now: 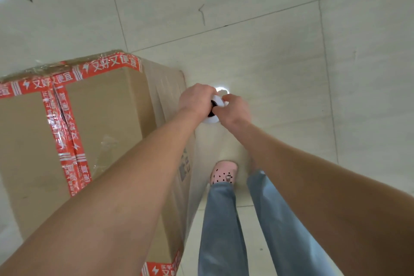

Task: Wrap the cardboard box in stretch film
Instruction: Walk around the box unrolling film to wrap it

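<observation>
Evidently midway, the cardboard box stood on the tiled floor, film already clinging to its sides, while left hand and right hand gripped the stretch film roll beside its corner, more turns seemingly needed.

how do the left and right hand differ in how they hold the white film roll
The left hand curls over the white stretch-film roll from the side of the brown cardboard box, fingers hidden; the right hand comes from the opposite side, thumb and a fingertip showing on the roll's end. The left is beside the box's film-covered face; the right is clear of it. Both hold the same roll.
</observation>
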